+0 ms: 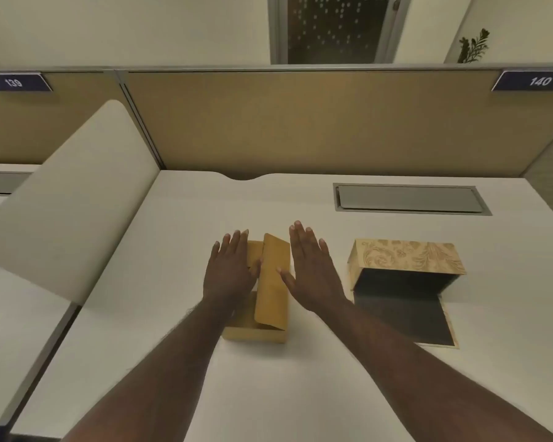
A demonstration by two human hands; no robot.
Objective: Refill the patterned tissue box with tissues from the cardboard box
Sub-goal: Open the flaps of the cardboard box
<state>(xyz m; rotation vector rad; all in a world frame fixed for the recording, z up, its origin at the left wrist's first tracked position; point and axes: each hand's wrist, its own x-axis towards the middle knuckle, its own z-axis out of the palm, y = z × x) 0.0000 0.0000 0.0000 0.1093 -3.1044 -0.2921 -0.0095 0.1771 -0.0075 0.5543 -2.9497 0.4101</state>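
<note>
Resting flat, fingers spread, both hands [233,269] [310,269] flank cardboard box [270,291]; patterned tissue box [406,272] gapes empty.

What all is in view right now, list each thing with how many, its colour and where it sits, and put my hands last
plain tan cardboard box: one, tan, desk centre, a top flap raised
patterned tissue box with gold floral print: one, cream and gold, right of the cardboard box, open side facing me, dark interior, flap lying flat on the desk
white desk: one, white, under both boxes
grey cable tray lid: one, grey, set into the desk at the far right
tan partition panel: one, tan, along the desk's far edge
dark blue number signs: two, 139 far left, 140 far right
green plant: one, behind the partition, upper right
left hand: open, flat on the cardboard box's left side
right hand: open, at the box's right side
</note>
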